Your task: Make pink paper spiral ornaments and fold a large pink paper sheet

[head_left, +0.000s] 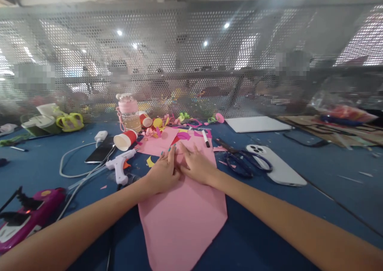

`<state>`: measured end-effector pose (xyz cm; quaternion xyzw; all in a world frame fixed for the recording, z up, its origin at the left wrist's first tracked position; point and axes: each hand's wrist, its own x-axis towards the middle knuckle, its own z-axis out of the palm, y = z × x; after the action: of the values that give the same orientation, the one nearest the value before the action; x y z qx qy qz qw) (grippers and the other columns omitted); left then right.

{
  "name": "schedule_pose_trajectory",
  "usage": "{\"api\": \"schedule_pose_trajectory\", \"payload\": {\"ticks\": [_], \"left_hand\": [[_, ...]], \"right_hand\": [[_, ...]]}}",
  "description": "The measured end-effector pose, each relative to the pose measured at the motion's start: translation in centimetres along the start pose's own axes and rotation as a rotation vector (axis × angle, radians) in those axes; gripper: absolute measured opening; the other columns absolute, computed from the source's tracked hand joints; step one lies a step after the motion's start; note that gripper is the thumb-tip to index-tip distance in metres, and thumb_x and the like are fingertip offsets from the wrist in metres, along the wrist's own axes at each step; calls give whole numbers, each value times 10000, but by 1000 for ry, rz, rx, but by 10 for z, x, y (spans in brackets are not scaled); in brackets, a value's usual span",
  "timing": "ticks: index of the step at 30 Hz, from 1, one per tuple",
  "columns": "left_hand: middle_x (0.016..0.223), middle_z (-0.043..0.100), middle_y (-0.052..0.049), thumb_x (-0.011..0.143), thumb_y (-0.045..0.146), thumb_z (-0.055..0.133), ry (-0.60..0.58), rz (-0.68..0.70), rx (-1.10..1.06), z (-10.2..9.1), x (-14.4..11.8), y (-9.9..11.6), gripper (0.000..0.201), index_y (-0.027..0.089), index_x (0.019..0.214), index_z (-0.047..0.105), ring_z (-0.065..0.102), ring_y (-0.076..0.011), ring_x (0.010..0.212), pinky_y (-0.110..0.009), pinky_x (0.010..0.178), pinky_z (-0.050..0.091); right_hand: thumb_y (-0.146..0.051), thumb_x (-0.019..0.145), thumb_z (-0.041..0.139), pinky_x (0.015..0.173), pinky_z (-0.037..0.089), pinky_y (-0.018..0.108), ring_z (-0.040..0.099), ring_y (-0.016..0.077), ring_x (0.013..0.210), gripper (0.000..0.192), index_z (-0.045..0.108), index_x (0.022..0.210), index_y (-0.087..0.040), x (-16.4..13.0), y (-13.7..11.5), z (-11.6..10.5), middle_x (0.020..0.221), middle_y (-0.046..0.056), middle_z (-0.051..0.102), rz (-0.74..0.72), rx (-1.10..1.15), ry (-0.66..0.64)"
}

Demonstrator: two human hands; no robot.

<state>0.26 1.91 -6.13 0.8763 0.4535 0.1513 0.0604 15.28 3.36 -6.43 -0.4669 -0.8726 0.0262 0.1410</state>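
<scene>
A large pink paper sheet [182,219] lies flat on the blue table [314,199] in front of me. My left hand [163,171] and my right hand [196,165] rest side by side on its far part, fingers pressed down on the paper and touching each other. Neither hand grips anything. More pink paper [158,145] lies beyond my fingertips, with small red and magenta scraps [183,135] on it.
A white glue gun [121,165] lies left of my hands, with a red paper cup [125,140], a phone on a cable [98,153] and a pink bottle [129,113]. Scissors [242,159], a white phone [277,165] and a marker [206,138] lie to the right. A perforated metal screen [191,63] closes the back.
</scene>
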Motion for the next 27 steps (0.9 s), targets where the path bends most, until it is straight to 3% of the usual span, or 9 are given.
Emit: {"api": "schedule_pose_trajectory", "payload": {"ticks": [4, 12, 17, 22, 27], "left_hand": [[1329, 333, -268, 698, 147, 351, 29, 26, 14, 4, 1, -2, 676, -49, 1309, 138, 349, -269, 1236, -442, 1040, 220], [1325, 355, -248, 697, 140, 369, 57, 56, -24, 6, 0, -4, 687, -25, 1322, 138, 322, -259, 1252, -453, 1042, 211], [1282, 411, -251, 708, 147, 369, 37, 44, -23, 1, -1, -1, 687, -33, 1327, 131, 352, -280, 1231, -464, 1028, 229], [1222, 486, -215, 701, 144, 378, 31, 54, -35, -5, -2, 1, 691, 23, 1338, 139, 421, -279, 1180, -462, 949, 345], [1128, 563, -186, 718, 148, 362, 27, 54, 13, -3, -1, 1, 669, 12, 1335, 143, 518, -241, 1080, -453, 1000, 279]], "right_hand": [[-261, 760, 388, 1035, 226, 473, 278, 284, 1269, 688, 178, 1329, 63, -5, 2, 2, 1301, 243, 395, 63, 71, 40], [-259, 762, 393, 1023, 274, 453, 308, 259, 1260, 640, 224, 1336, -31, -5, 6, 10, 1347, 205, 347, 21, 198, 114], [-295, 760, 427, 1034, 245, 475, 286, 260, 1270, 679, 185, 1352, -68, -8, 18, 9, 1371, 189, 314, -72, 213, 73], [-308, 772, 426, 1013, 295, 457, 261, 259, 1281, 691, 149, 1367, -93, -12, 23, 4, 1356, 166, 352, -82, 216, 39], [-299, 779, 427, 990, 305, 485, 319, 276, 1251, 736, 59, 1383, -96, -13, 17, 1, 1307, 177, 417, -83, 135, 43]]}}
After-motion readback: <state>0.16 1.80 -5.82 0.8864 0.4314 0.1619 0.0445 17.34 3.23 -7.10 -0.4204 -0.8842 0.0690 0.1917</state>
